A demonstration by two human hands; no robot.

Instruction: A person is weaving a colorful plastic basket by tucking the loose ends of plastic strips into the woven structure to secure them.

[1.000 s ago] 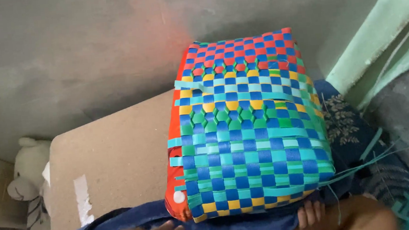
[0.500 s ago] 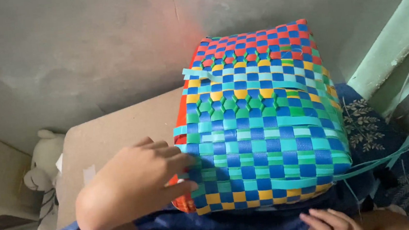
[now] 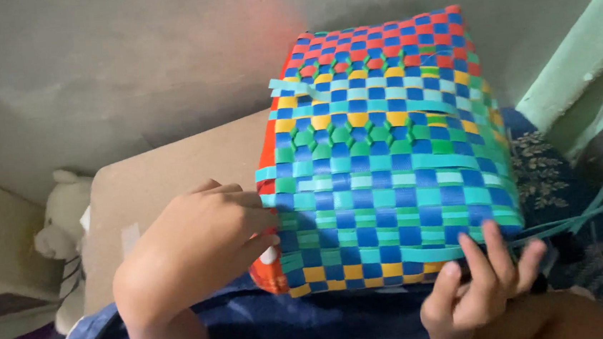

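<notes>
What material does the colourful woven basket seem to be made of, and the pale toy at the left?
The woven basket looks like flat plastic strapping: its blue, teal, yellow and red bands are smooth and slightly glossy, and loose teal strips stick out stiffly near the right hand. The pale toy seems to be soft plush fabric, matte and rounded, though it is partly hidden.

A rough grey plaster wall point(image 3: 128, 68) fills the top of the view, with a faint reddish glow on it near the top middle. Below it lies a flat tan board point(image 3: 165, 173), a pale strip of tape near its left edge. Just beside the board's left edge sits a white soft toy point(image 3: 65, 224). At the right, a pale green door frame point(image 3: 580, 61) runs slantwise. A dark blue cloth with a leaf print point(image 3: 542, 172) spreads along the bottom. The light is dim and even
</notes>
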